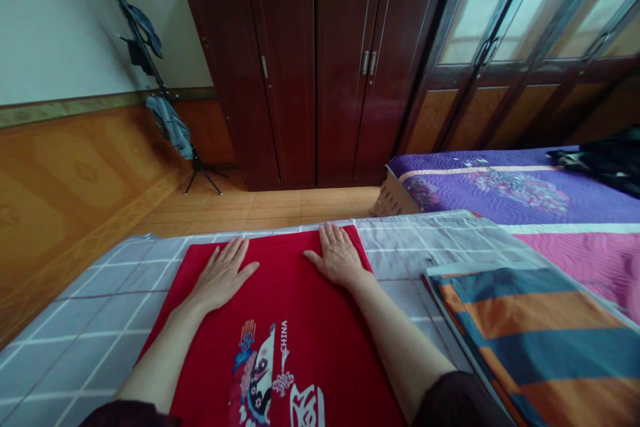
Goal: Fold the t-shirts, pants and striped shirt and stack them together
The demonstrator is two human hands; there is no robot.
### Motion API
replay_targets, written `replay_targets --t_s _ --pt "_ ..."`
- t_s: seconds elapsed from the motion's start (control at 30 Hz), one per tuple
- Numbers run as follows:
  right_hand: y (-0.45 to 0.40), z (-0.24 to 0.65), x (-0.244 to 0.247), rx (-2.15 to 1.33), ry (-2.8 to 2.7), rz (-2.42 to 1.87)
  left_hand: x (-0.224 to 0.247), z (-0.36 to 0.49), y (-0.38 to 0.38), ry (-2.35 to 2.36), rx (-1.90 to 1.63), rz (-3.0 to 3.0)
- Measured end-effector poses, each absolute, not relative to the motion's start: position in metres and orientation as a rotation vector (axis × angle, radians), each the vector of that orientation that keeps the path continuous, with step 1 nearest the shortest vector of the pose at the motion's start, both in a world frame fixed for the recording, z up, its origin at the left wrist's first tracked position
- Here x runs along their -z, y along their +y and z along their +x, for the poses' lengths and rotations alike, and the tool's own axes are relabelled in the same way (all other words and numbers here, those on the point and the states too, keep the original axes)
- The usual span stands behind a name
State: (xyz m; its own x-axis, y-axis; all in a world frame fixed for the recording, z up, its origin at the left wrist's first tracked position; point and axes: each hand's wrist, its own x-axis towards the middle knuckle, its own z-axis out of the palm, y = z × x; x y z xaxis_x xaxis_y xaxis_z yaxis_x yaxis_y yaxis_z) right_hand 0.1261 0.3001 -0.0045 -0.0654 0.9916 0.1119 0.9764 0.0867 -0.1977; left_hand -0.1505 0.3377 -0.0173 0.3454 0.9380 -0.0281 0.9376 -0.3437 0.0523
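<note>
A red T-shirt (280, 280), folded into a neat rectangle, lies flat on the grey checked bedsheet (125, 307). Its front print shows an opera-mask figure, the word CHINA and a white character; the near end runs out of view. My left hand (223, 273) rests palm down on the far left part of the shirt, thumb spread from the fingers. Near the far right corner, my right hand (338, 255) also presses flat on the cloth, fingers stretched out. Neither hand grips anything.
To the right lies a folded orange and teal striped cloth (545, 320). Beyond it are a pink quilt (595, 260) and a purple cover (490, 187) with a dark cloth (605, 160). A dark red wardrobe (315, 67) and a coat stand (150, 67) stand past the bed's edge.
</note>
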Motion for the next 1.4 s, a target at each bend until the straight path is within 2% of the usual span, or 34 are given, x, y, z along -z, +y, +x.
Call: replay_targets --t_s 0.2,0.57,0.67,0.83,0.93,1.03,1.13,1.27,1.4 --pt "0.312 0.161 0.011 -0.027 -1.938 -2.190 0.034 -0.203 0.364 2.081 -0.038 2.402" --pt "0.313 0.158 0.014 -0.011 -1.888 -2.231 0.024 -0.206 0.363 2.304 -0.119 2.236" --pt "0.312 0.155 0.014 -0.018 -1.880 -2.229 0.004 -0.177 0.341 2.168 -0.164 2.331" --pt "0.311 0.157 0.007 -0.081 -1.894 -2.225 -0.016 -0.127 0.260 1.535 -0.058 2.554" --pt "0.307 0.158 -0.006 -0.138 -1.901 -2.219 -0.005 -0.130 0.221 1.566 -0.016 2.567" --pt "0.288 0.133 -0.020 -0.158 -1.936 -2.155 0.013 -0.146 0.209 1.798 -0.093 2.547" --pt "0.250 0.069 -0.026 -0.165 -2.122 -1.915 0.024 -0.155 0.212 1.881 -0.162 2.585" --pt "0.206 -0.014 -0.018 -0.230 -2.329 -1.630 0.027 -0.162 0.216 1.856 -0.023 2.651" --pt "0.206 0.004 -0.009 -0.245 -2.285 -1.724 0.027 -0.183 0.221 1.941 -0.054 2.592"
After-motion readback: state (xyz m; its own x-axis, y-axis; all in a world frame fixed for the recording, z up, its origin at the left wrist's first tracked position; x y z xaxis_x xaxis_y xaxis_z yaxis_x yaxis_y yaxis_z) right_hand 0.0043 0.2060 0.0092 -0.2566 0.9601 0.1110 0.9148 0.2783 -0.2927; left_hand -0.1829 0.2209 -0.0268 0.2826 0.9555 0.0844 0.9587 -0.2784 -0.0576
